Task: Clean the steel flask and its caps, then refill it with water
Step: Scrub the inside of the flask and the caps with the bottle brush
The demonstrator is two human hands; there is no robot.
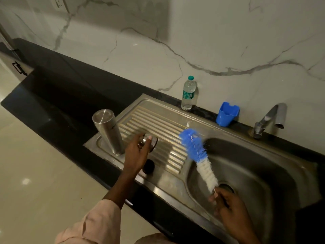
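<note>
Marble-veined wall rising behind a black countertop that runs from far left to near right. Set into the countertop, a stainless steel sink unit: ribbed drainboard on the left, basin on the right with its drain partly hidden behind the right hand. A curved steel tap stands at the far right rim of the basin. The steel flask stands inverted at the left end of the drainboard, mouth down and slightly tilted, its flat base uppermost. Right hand — fingers curled round the thin handle of a bottle brush — holds the brush slanting up and to the left over the boundary of basin and drainboard; the bristles are white near the hand and blue at the far tip. Left hand, extended from a pale pink sleeve, grips a steel cap over the drainboard, just right of the flask, the thumb lying across the cap's top. A clear plastic water bottle with a green cap stands on the far edge against the wall; a blue plastic cup stands between it and the tap. A black cap lies on the near part of the drainboard — just below the left hand.
</note>
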